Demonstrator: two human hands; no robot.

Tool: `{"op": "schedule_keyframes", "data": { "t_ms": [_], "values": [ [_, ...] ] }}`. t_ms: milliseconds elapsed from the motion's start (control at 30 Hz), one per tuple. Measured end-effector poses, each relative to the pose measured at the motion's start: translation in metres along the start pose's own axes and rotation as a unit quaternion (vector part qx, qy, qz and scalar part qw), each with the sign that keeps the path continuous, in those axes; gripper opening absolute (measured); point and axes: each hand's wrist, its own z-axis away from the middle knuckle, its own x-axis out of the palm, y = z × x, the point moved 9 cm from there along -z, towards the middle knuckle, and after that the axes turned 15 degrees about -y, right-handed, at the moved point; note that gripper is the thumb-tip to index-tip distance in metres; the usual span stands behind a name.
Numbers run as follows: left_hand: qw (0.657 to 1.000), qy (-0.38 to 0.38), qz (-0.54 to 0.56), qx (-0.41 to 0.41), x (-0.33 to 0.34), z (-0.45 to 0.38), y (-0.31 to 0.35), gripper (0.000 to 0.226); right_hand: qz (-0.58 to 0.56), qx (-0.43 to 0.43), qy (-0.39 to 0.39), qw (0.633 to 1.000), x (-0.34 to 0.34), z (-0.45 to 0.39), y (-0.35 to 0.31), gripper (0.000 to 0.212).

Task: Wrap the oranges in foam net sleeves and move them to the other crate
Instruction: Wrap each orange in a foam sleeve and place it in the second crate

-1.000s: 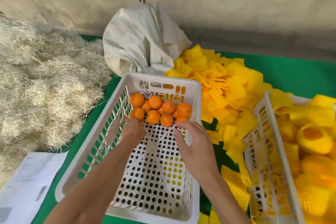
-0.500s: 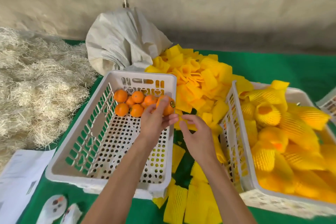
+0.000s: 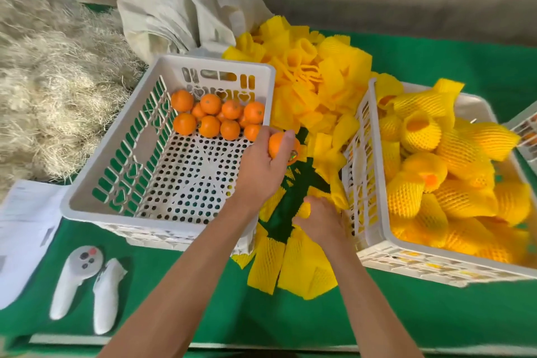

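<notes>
Single head-worn view, looking forward and down
Close above the green tabletop (image 3: pixel 436 314), it takes in both white crates (image 3: pixel 87 200) and both forearms

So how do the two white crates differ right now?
The left crate is mostly bare, with loose unwrapped oranges clustered at its far end. The right crate is heaped with oranges in yellow foam net sleeves. Both are white perforated plastic crates on the green cloth.
</notes>
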Motion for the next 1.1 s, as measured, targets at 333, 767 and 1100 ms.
{"op": "schedule_keyframes", "data": {
  "t_ms": [333,767,1100],
  "values": [
    [0.997,-0.024,-0.075,0.014,0.008,0.001,0.007,0.037,-0.082,0.024,0.073,0.994,0.017,-0.004,0.022,0.032],
    [0.999,-0.01,-0.039,0.008,0.003,0.003,0.002,0.047,-0.091,0.034,0.104,0.99,0.035,0.01,0.041,0.03],
    [0.994,-0.023,-0.078,0.071,0.005,0.004,0.013,0.044,-0.014,0.02,0.042,0.999,0.038,0.003,0.033,0.046]
  ]
}}
